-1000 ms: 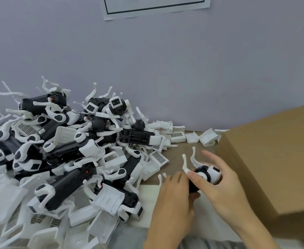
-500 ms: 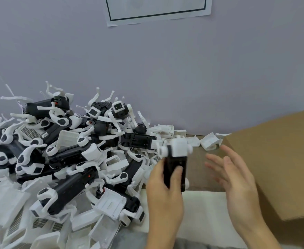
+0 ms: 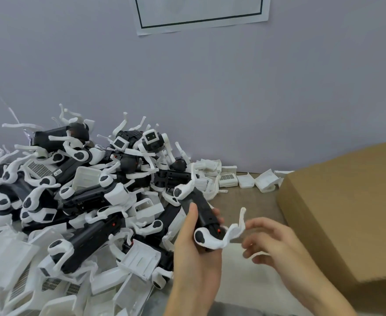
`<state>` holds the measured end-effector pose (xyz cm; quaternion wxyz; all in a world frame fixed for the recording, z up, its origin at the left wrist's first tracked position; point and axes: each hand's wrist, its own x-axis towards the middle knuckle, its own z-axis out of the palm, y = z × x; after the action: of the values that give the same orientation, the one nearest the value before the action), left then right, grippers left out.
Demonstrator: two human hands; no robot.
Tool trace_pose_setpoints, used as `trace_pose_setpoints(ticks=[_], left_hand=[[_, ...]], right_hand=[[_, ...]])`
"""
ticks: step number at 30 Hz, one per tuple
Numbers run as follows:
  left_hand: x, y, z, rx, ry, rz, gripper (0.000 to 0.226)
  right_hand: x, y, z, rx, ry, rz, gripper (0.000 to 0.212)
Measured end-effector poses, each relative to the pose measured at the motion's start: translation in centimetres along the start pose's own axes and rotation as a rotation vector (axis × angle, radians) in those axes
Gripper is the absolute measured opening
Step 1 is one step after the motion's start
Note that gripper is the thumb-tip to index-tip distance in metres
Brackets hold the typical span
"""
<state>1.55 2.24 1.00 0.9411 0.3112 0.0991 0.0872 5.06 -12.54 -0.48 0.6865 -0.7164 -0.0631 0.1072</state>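
Head view: my left hand (image 3: 196,254) grips black device (image 3: 204,212) round its body, above worktop (image 3: 251,201), beside parts pile (image 3: 78,201). My right hand (image 3: 276,245) has loose, spread fingers, seemingly just short of device's white arm (image 3: 236,229); blurred. Cardboard box (image 3: 347,213) at right.

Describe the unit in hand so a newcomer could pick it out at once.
Between the cardboard box on the right and the heap of black-and-white units on the left, the left hand grips one black unit. Unlike the rest, it is held up clear of the heap, its white curved arm sticking out toward the right hand.
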Motion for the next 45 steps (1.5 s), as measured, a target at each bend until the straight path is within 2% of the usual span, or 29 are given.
trace_pose_setpoints(ticks=[3, 5, 9, 14, 21, 25, 36, 40, 45], left_hand=[[0.2, -0.3, -0.4, 0.113, -0.035, 0.031, 0.044], [0.2, -0.4, -0.4, 0.176, -0.034, 0.037, 0.052], [-0.2, -0.2, -0.1, 0.246, -0.060, -0.017, 0.056], [-0.3, -0.4, 0.5, 0.244, -0.026, -0.022, 0.053], [-0.2, -0.7, 0.5, 0.258, 0.049, -0.004, 0.041], [-0.1, -0.8, 0.3, 0.263, 0.064, -0.048, 0.048], [0.5, -1.1, -0.2, 0.256, 0.098, -0.027, 0.046], [0.7, -1.4, -0.3, 0.309, 0.113, 0.054, 0.031], [1.0, -1.5, -0.4, 0.406, 0.165, 0.100, 0.028]], right_hand=[[-0.5, -0.3, 0.4, 0.068, -0.289, 0.049, 0.032], [-0.6, -0.3, 0.8, 0.122, -0.380, 0.035, 0.045], [-0.5, -0.4, 2.0, 0.221, -0.327, -0.019, 0.041], [-0.2, 0.3, 3.6, 0.215, -0.206, -0.039, 0.013], [-0.1, 0.7, 3.9, 0.357, -0.294, -0.012, 0.026], [-0.1, 0.7, 3.8, 0.397, -0.327, -0.013, 0.028], [0.4, 1.2, 3.7, 0.302, -0.347, -0.015, 0.039], [0.5, 1.2, 3.7, 0.234, -0.319, 0.006, 0.040], [0.5, 0.9, 3.8, 0.199, -0.271, 0.030, 0.033]])
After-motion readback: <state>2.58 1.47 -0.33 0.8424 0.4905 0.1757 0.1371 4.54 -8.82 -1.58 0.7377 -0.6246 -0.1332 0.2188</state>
